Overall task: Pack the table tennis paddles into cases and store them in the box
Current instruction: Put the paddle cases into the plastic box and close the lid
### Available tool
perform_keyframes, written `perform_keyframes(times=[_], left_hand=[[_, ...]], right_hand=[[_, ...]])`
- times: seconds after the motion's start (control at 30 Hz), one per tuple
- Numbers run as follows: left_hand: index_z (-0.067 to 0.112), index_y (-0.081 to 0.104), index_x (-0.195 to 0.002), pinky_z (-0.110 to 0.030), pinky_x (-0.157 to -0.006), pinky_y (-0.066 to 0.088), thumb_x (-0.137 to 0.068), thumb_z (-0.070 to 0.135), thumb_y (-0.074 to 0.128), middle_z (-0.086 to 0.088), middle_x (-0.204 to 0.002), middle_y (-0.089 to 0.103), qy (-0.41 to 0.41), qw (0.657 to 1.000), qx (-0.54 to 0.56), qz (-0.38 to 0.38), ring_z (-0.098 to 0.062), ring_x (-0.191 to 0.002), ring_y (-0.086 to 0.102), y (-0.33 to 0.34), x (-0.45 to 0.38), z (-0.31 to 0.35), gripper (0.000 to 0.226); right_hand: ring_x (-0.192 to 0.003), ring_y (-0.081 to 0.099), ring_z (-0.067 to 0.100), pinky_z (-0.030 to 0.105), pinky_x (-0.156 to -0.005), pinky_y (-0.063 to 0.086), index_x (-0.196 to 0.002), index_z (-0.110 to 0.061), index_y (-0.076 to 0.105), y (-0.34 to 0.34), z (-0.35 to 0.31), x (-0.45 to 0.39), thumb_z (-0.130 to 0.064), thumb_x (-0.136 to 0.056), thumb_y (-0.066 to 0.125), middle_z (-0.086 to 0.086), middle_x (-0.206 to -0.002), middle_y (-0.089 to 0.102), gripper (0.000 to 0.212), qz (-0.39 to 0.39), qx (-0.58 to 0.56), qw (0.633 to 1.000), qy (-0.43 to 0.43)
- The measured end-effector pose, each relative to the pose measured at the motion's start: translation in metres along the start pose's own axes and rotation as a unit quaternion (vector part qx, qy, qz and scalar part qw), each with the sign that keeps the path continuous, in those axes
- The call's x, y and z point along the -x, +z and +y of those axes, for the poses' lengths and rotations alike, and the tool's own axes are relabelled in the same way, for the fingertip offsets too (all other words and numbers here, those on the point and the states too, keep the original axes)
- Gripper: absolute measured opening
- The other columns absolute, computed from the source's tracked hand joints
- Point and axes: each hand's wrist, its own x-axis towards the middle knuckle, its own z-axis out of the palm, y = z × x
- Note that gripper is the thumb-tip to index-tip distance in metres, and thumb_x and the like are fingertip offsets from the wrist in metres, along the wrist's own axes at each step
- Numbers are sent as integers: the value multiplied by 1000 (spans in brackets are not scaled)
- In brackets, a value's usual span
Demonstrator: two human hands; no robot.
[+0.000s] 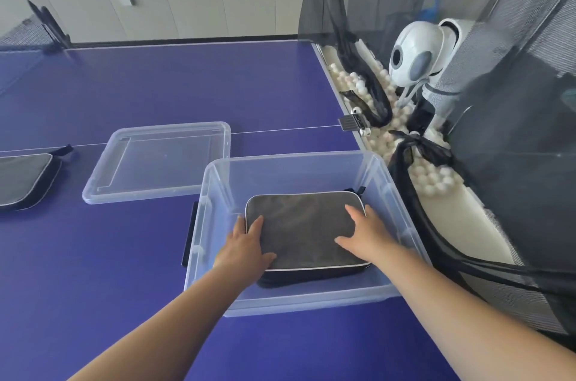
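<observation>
**Inspector:** One paddle case (304, 229) lay flat inside the clear box (402, 215). Your left hand (246, 245) and right hand (363, 232) rested on it, fingers straight and spread, gripping nothing.

**Operator:** What was left?

**Inspector:** A second case (23, 179) sat well apart at the table's left edge, and the lid (159, 162) lay off beside the box. Nothing blocked your reach; the ball-catch netting (511, 193) hung just right of the box.
</observation>
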Motion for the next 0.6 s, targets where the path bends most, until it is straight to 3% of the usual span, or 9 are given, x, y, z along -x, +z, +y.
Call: perform_keyframes(times=[0.13, 0.27, 0.43, 0.6], left_hand=[[29, 5, -155, -45, -110, 35, -94, 51, 53, -5, -162, 5, 26, 999, -37, 22, -29, -145, 20, -14, 9, -2, 81], [27, 12, -155, -41, -112, 30, -95, 47, 53, -2, -155, 27, 123, 984, -100, 77, -27, -140, 30, -32, 18, -4, 75], [25, 21, -152, -39, -112, 28, -97, 47, 48, -1, -151, 38, 197, 963, -143, 113, -25, -137, 36, -60, 28, -26, 66], [27, 28, -150, -38, -115, 19, -98, 48, 43, 1, -151, 38, 231, 952, -141, 144, -22, -141, 30, -82, 44, -79, 58]], right_hand=[[-148, 11, 28, 44, -116, 27, -153, -30, 18, -3, -8, 8, -53, -86, 62, 5, -162, 4, 83, 15, 43, 999, -21], [-147, 15, 30, 46, -114, 29, -152, -24, 24, -4, -23, 20, -56, -91, 53, 4, -162, 12, 75, 39, 81, 996, -27], [-146, 19, 26, 43, -114, 28, -151, -21, 29, 1, -56, 46, -56, -94, 45, 3, -160, 18, 69, 88, 98, 991, -14], [-145, 22, 26, 43, -117, 24, -148, -18, 37, 23, -114, 77, -54, -96, 43, 6, -158, 26, 63, 139, 69, 988, -21]])
